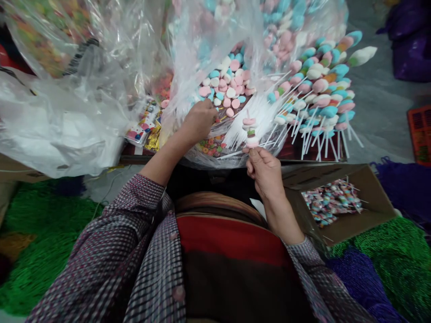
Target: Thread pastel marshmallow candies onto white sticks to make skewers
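My right hand (267,172) pinches the lower end of a marshmallow skewer (249,130) and holds it upright. Pink and white marshmallows with a green and a dark piece are threaded on it. At the near edge of the loose marshmallows (232,83), which are pink, white and blue, my left hand (202,119) reaches in with its fingers curled together. What those fingers hold, if anything, is hidden. Between my hands lie white sticks (237,130) in a fanned bundle, and small colourful ring candies (212,146) show through clear plastic.
Finished marshmallow skewers (323,89) are piled at the table's right end, sticks poking over the edge. A cardboard box (377,211) holds wrapped skewers below right. Clear plastic bags (60,121) crowd the left. Green strands (43,251) cover the floor, and an orange crate (419,134) stands far right.
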A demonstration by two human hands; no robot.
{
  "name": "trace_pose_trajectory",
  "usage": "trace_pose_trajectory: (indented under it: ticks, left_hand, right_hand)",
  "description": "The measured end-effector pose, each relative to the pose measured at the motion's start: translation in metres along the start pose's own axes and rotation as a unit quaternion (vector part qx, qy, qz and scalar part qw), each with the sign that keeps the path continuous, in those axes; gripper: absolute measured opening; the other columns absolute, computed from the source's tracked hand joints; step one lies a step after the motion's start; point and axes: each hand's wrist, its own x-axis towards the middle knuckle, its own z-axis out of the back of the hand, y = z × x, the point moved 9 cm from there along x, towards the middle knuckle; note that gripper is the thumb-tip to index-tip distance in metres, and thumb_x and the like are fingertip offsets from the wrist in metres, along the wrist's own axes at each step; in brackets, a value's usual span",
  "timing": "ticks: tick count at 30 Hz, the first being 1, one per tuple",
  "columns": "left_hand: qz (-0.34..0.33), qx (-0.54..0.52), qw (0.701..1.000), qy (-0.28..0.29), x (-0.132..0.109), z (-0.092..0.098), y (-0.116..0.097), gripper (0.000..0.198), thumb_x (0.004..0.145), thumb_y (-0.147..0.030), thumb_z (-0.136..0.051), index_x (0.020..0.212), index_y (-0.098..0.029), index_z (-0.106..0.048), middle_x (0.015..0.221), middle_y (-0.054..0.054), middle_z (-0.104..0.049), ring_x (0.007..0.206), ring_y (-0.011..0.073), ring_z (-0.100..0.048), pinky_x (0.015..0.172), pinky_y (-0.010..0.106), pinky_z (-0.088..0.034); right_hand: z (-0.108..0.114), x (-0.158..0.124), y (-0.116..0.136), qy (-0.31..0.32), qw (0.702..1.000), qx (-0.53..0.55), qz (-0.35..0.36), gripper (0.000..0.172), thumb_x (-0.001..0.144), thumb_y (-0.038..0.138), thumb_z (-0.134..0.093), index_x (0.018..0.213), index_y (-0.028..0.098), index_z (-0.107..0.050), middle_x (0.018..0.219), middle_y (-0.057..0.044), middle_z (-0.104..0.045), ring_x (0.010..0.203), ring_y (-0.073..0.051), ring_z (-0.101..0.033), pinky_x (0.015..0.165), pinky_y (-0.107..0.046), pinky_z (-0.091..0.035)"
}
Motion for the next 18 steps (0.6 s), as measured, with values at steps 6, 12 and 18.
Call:
trace_pose_trajectory:
  ticks: [6, 12, 18]
  left_hand:
    - [0.139, -0.210, 0.967, -0.046, 0.001, 0.014, 0.003, 0.012, 0.084, -0.015, -0.069, 0.090, -0.021, -0.077, 0.084, 0.001, -0.070, 0.087, 0.0154, -0.066, 0.080, 0.026, -0.055]
    - [0.209, -0.373, 0.902, -0.052, -0.012, 0.008, -0.006, 0.016, 0.093, -0.019, -0.067, 0.105, -0.019, -0.076, 0.088, 0.001, -0.075, 0.079, 0.0112, -0.072, 0.073, 0.022, -0.057]
    - [0.220, -0.439, 0.869, -0.056, -0.024, -0.004, -0.019, 0.019, 0.098, -0.023, -0.063, 0.114, -0.019, -0.072, 0.096, 0.002, -0.079, 0.082, 0.0091, -0.073, 0.082, 0.024, -0.061]
  right_hand:
    - [-0.010, 0.002, 0.000, 0.037, 0.998, -0.051, 0.003, 0.050, 0.083, 0.069, -0.073, 0.089, 0.019, -0.071, 0.048, 0.010, -0.044, 0.041, -0.005, -0.029, 0.042, -0.022, -0.018]
    - [-0.027, 0.005, 0.007, 0.076, 0.992, -0.099, 0.021, 0.051, 0.086, 0.071, -0.067, 0.087, 0.020, -0.072, 0.046, 0.009, -0.044, 0.042, -0.007, -0.033, 0.043, -0.023, -0.019]
    - [-0.026, 0.009, 0.002, 0.069, 0.990, -0.123, 0.027, 0.050, 0.088, 0.069, -0.066, 0.085, 0.019, -0.072, 0.045, 0.009, -0.042, 0.041, -0.007, -0.032, 0.044, -0.023, -0.020]
